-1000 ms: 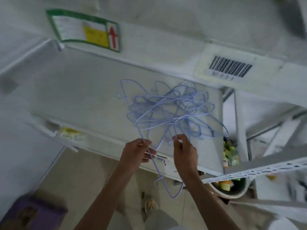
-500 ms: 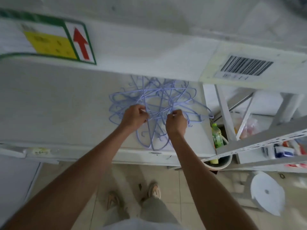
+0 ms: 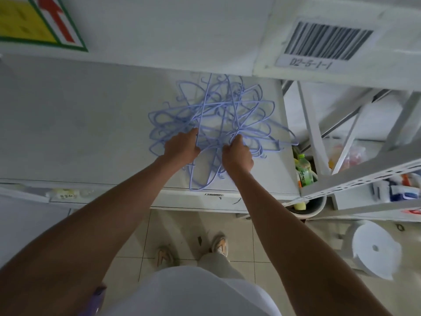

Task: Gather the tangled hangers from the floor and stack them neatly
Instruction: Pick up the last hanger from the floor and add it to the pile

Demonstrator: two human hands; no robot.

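A tangled bundle of thin light-blue wire hangers [image 3: 225, 110] lies on a white shelf surface [image 3: 91, 124], spreading toward the shelf's right edge, with some hooks reaching its front edge. My left hand [image 3: 182, 148] grips wires on the bundle's near left side. My right hand [image 3: 238, 153] pinches wires at its near middle. Both forearms stretch forward over the shelf's front edge.
An upper shelf beam with a barcode label [image 3: 325, 44] and a red-arrow sign [image 3: 52, 21] overhangs the hangers. A white metal rack [image 3: 355, 176] stands to the right, with a green bottle [image 3: 304, 171] in a bucket beside it. A white roll [image 3: 376, 249] sits on the tiled floor.
The bundle went from hanging in the air in front of the shelf to lying on the shelf surface. Both hands moved forward with it and still hold it.
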